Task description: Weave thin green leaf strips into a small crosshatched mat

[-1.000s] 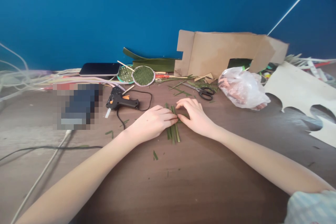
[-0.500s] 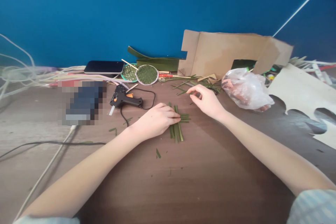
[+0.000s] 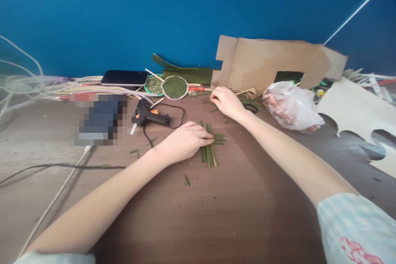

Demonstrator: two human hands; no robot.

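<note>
My left hand (image 3: 189,142) rests on a small lattice of crossed green leaf strips (image 3: 212,151), its fingers closed over the left part. Strip ends stick out to the right of the fingertips and toward me. Farther back, my right hand (image 3: 228,102) reaches among loose leaf scraps (image 3: 213,110), its fingers bent and drawn together. Whatever lies between those fingertips is hidden. To the left of my left hand lies a black glue gun (image 3: 151,116) with its cord looped behind it.
Two round woven green discs (image 3: 175,87) lean at the back, near long leaves (image 3: 188,75). A folded cardboard piece (image 3: 269,60) stands against the blue wall. A plastic bag (image 3: 292,105), cut white card (image 3: 355,111), a dark tablet (image 3: 124,77) and cables (image 3: 62,166) surround the work area.
My right hand has moved left and slightly farther back, and its fingers have drawn closer together. My left hand stays on the crossed leaf strips.
</note>
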